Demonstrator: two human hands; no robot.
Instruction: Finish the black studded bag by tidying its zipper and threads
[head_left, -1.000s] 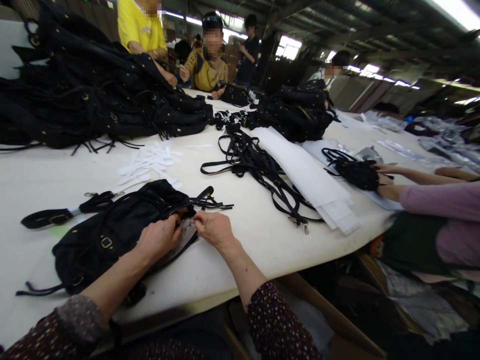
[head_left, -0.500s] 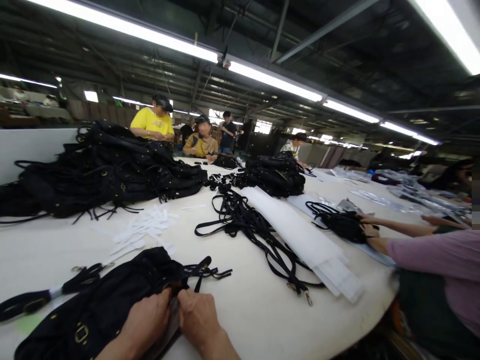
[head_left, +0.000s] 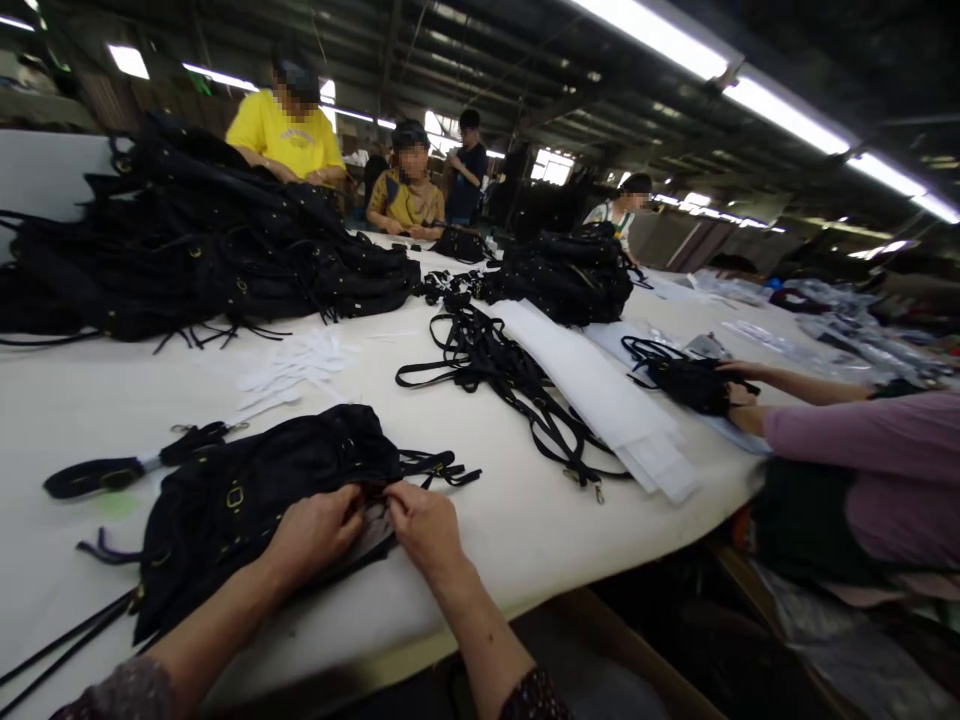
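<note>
A black bag with brass buckles lies on the white table right in front of me. My left hand and my right hand meet at the bag's near right edge, both pinching the fabric there. Thin black cords trail out of the bag to the right of my hands. A black strap with a white wrapped middle lies to the left of the bag.
A big heap of black bags fills the far left, a smaller heap the far middle. Loose black straps, white paper slips and a white foam sheet lie between. A co-worker's pink sleeve reaches in at right; more people work at the far end.
The view rose toward the ceiling half a second ago and has dropped back. My hands stay on the bag's edge, with the bag now a little nearer and lower in view.
</note>
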